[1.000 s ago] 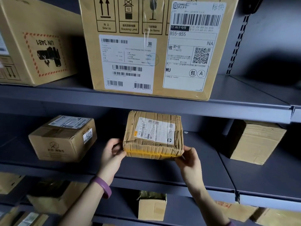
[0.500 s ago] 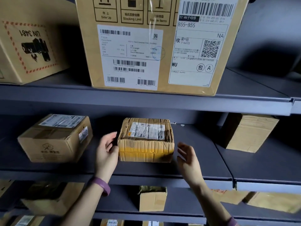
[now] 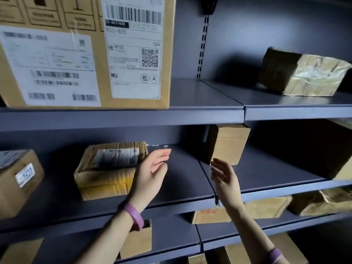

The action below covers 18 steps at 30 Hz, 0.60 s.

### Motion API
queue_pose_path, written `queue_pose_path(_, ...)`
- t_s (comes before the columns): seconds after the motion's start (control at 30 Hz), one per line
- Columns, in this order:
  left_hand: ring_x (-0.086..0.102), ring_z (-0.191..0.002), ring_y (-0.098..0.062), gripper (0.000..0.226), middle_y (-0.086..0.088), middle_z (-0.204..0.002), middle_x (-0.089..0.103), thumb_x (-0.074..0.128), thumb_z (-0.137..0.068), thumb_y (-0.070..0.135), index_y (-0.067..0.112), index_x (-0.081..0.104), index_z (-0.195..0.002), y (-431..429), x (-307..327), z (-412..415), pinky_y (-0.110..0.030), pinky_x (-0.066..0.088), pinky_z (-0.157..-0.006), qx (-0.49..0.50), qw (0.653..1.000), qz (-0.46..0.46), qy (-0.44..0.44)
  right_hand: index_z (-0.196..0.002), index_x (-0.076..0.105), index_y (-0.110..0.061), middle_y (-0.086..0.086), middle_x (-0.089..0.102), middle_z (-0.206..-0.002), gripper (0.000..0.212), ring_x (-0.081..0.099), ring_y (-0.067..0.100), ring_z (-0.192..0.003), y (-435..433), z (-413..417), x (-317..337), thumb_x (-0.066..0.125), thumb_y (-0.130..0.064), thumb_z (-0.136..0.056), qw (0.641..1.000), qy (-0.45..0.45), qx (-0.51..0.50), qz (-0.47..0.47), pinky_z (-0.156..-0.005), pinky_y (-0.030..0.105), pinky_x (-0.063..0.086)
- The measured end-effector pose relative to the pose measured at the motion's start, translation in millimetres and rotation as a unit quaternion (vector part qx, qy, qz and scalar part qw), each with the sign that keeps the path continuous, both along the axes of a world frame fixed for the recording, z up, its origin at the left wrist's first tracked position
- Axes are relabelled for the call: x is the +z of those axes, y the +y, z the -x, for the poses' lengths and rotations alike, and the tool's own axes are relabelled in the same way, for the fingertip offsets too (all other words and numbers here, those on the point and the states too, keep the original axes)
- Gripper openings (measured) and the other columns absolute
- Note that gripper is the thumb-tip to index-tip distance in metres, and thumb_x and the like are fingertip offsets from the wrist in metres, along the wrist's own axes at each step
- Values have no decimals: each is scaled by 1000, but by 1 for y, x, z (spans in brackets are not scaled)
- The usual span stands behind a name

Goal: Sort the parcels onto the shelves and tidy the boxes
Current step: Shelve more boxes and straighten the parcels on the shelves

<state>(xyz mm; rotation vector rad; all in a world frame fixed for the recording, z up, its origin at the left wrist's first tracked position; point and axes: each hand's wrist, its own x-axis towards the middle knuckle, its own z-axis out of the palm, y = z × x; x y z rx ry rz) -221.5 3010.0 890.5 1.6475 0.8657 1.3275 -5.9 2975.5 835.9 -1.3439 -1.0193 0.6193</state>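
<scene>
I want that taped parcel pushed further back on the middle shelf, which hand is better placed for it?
Left. The left hand, open, is right beside the taped parcel. The right hand, also open, hovers farther off, near the plain box.

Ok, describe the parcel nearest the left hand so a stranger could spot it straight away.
Find the big labelled box on the upper shelf. Directly below it, on the middle shelf, sits the parcel, beside the left hand. Unlike its plain brown neighbours, it is wrinkled, with yellow tape across its front.
</scene>
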Motion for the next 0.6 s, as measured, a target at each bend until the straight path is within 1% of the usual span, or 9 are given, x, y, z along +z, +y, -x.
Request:
queue_pose_path(0.1,59,-113,-8,41,1,-122,62,48,-90,-9,19,56,-119,8,-12,-49,-7,43,-87,-35,998,28,37,-123,56,-20,0,63,-123,32,61,13,-113,1,-49,-1,50,-1,-97,1000,-2,-22,-6,-98,33,48)
queue_pose_path(0.17,54,-119,-13,42,-1,-129,56,50,-92,-5,19,50,-127,18,-20,-86,-11,40,-91,-40,995,52,77,-121,54,-22,-2,61,-122,32,59,14,-111,8,-83,-3,50,-2,-97,1000,0,-25,4,-92,29,48)
queue_pose_path(0.3,43,-131,-18,50,-4,-143,44,51,-93,-1,13,40,-140,38,-34,-150,-21,33,-100,0,989,115,96,-115,48,-25,-8,57,-115,38,58,9,-106,31,-142,-9,52,5,-91,999,-21,3,36,-81,11,46)
queue_pose_path(0.33,39,-134,-17,53,-3,-146,41,51,-93,0,13,38,-142,42,-37,-163,-21,31,-102,12,987,125,101,-115,48,-25,-8,55,-116,39,57,9,-107,39,-154,-13,53,5,-90,998,-30,17,51,-84,12,46)
queue_pose_path(0.4,31,-135,-7,59,0,-150,35,54,-93,5,18,32,-147,46,-43,-185,-19,26,-105,35,982,142,122,-129,44,-16,-2,50,-124,44,54,14,-113,53,-172,-22,57,1,-91,993,-56,45,92,-98,28,46)
queue_pose_path(0.43,30,-133,-5,63,1,-151,34,54,-93,6,20,29,-149,47,-45,-194,-19,24,-105,43,979,154,129,-137,39,-12,-1,49,-128,50,54,14,-111,59,-179,-27,58,-3,-92,990,-63,59,111,-98,32,47)
queue_pose_path(0.5,31,-126,-3,68,1,-152,32,54,-93,7,23,23,-151,48,-48,-210,-19,26,-103,47,974,184,122,-146,28,-14,-6,52,-127,61,59,3,-99,66,-188,-36,56,-6,-93,984,-68,89,138,-84,21,49)
queue_pose_path(0.53,32,-122,-2,70,2,-151,32,53,-93,5,24,20,-152,47,-49,-217,-19,27,-102,44,973,196,114,-149,24,-16,-11,54,-125,65,59,-2,-96,69,-191,-38,53,-4,-92,981,-76,103,145,-80,16,46)
queue_pose_path(0.6,38,-115,2,74,10,-144,35,52,-93,0,24,16,-153,46,-51,-227,-14,29,-98,37,972,208,104,-153,18,-20,-11,52,-134,74,53,1,-111,72,-194,-39,47,5,-89,977,-94,129,142,-91,18,40)
